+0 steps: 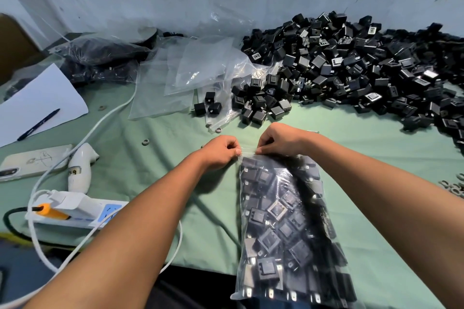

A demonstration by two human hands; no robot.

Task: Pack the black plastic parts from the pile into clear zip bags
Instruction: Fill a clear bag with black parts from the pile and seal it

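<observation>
Nearest, at 6 o'clock, the filled zip bag point(288, 228) lies on the green worktop point(376, 148), its bottom hanging a little over the near edge, packed with black plastic parts; its mouth points away, toward 12 o'clock. There both hands meet: the left hand point(222, 150) pinches the seal strip at its left end, fingers curled; the right hand point(281, 139) pinches the same strip just beside it, thumb and fingers closed on the plastic; the step in hand looks to be zipping the bag shut.

To do it well, I judge: keep the two tracks lined up; press from one end and slide across to the other so no gap is left; push spare air out first; keep parts clear of the strip, since one caught there would hold the seal open.

At 9 o'clock a power strip point(75, 211) and a phone point(32, 162); farther, paper with a pen point(39, 124).

Beyond the hands, at 11 o'clock, empty clear bags point(180, 75) lie heaped; at 1 to 2 o'clock the pile point(351, 68) of loose black parts spreads to the wall, still large, so much packing remains.
</observation>
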